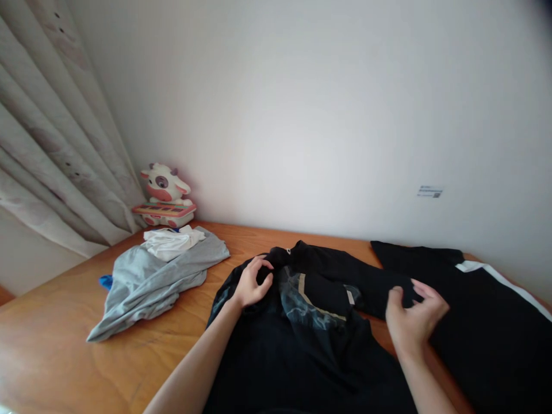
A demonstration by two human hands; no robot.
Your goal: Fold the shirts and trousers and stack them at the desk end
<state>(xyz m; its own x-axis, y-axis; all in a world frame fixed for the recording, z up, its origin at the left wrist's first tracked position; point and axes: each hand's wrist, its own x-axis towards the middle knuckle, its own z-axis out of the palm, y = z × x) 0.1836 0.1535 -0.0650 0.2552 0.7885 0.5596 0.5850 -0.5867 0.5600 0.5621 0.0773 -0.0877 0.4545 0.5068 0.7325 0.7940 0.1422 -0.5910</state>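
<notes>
A black long-sleeved garment lies spread on the table in front of me. A panel with a grey-blue smoky pattern and beige strips shows near its top. My left hand rests on the garment's upper left part by the collar, its fingers curved and the thumb apart from them. Over to the right, my right hand is at the end of the sleeve, with thumb and fingers spread apart. Dark cloth shows between them, and I see no firm grip on it.
Another black garment with a white stripe lies at the right. On the left of the wooden table are a grey garment and a white cloth. A cow toy with a keyboard stands against the wall, beside a curtain.
</notes>
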